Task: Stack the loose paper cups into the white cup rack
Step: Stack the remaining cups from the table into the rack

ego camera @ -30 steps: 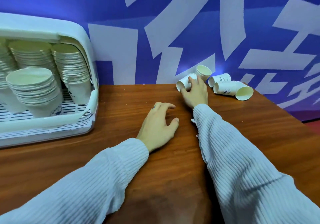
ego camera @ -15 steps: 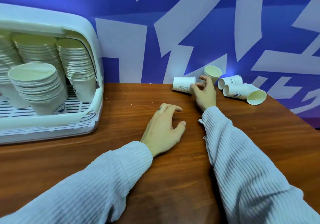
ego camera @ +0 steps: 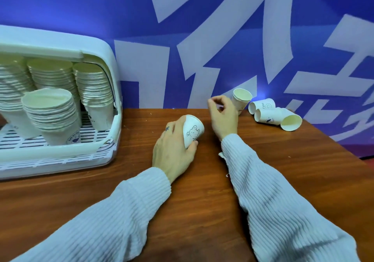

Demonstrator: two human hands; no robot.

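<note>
My left hand (ego camera: 172, 150) grips a white paper cup with a rabbit drawing (ego camera: 193, 131) on the wooden table, fingers and thumb curled round it. My right hand (ego camera: 223, 116) hovers just right of it with fingers loosely curled, holding nothing. Behind that hand one loose cup (ego camera: 241, 97) stands upright by the wall. Three more loose cups (ego camera: 269, 112) lie on their sides to its right. The white cup rack (ego camera: 97, 51) stands at the left, holding several tall stacks of cups (ego camera: 50, 111).
The blue wall with white shapes (ego camera: 202, 39) closes the table's far side. The brown table (ego camera: 202, 190) ends at a slanted right edge (ego camera: 344, 150). My two white ribbed sleeves cross the near part of the table.
The right hand has let go of the rabbit cup, which has passed left and nearer. The left hand, earlier resting on the table, now holds that cup.
</note>
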